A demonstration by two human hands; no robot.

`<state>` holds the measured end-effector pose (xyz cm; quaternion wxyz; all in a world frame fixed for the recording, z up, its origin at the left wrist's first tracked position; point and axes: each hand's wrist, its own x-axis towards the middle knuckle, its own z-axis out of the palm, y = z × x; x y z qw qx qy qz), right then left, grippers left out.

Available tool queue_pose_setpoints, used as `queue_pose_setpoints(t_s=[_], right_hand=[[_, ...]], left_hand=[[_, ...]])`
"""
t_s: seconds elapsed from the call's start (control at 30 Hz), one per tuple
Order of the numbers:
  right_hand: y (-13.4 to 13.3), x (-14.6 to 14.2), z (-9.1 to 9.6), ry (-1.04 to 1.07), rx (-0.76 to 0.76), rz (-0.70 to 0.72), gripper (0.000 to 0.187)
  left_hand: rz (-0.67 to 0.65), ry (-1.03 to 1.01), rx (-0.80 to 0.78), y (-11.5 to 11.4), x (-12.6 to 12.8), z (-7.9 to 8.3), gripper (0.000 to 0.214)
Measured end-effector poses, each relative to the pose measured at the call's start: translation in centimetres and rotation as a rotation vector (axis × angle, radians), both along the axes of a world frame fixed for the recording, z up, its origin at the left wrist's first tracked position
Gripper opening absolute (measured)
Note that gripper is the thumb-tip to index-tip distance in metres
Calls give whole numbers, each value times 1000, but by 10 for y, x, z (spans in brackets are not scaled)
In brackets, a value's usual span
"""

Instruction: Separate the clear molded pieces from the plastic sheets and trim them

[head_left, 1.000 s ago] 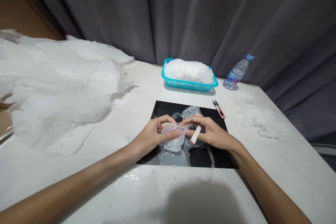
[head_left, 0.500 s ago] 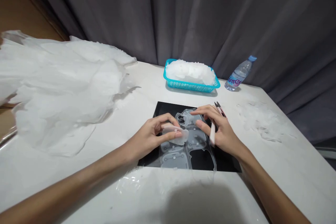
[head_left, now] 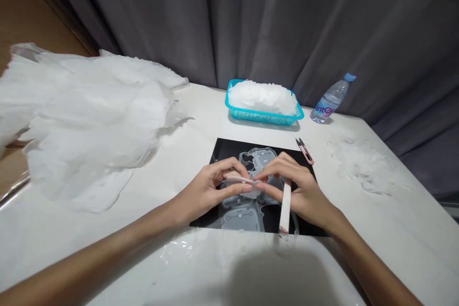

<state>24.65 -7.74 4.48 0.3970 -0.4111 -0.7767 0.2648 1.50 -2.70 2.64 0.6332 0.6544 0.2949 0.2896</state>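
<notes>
My left hand (head_left: 225, 182) pinches a small translucent white plastic piece (head_left: 254, 194) between thumb and fingers. At the piece's right edge, the thumb and fingertips of my right hand (head_left: 292, 184) close in and touch it. A flat white stick (head_left: 285, 208) is tucked in my right hand, its lower end pointing toward me. Below both hands, a clear plastic sheet with moulded rounded shapes (head_left: 240, 220) lies on a black mat (head_left: 222, 148). The sheet has cut-out openings. Fingers partly hide the piece and the sheet.
Pink-handled thread snips (head_left: 304, 151) lie by the mat's right corner. Behind stands a turquoise basket (head_left: 265, 117) heaped with white pieces. A water bottle (head_left: 332, 100) is at the back right, near loose clear scraps (head_left: 366, 165). Stacked translucent sheets (head_left: 96, 114) cover the left.
My right hand has moved left and down from over the sheet to the piece in my left hand. The white stick has swung downward, and the snips show fully.
</notes>
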Motion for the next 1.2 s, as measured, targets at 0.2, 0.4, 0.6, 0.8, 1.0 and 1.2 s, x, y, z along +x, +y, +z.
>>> queue_pose_setpoints(t_s=[0.2,0.4,0.6,0.8,1.0,1.2], right_hand=[[2,10,-4,-59,-179,-124,5],[4,7,-9,-8,-183,-76,22],[3,-5,-16,74,-89,-44,9],[3,-1,-14,93,-97,-47,5],[5,3,-21,190,-233,-191,16],[7,4,-22,109,-207,-153,25]], left_hand=[[126,58,-4,1,1,-1,27],[132,275,401,-1,-3,5,28],[84,209,465,-4,-3,-1,22],[70,193,536,-4,-5,-1,21],[95,236,384,-4,-3,2,29],[140,209,478,-4,-4,3,22]])
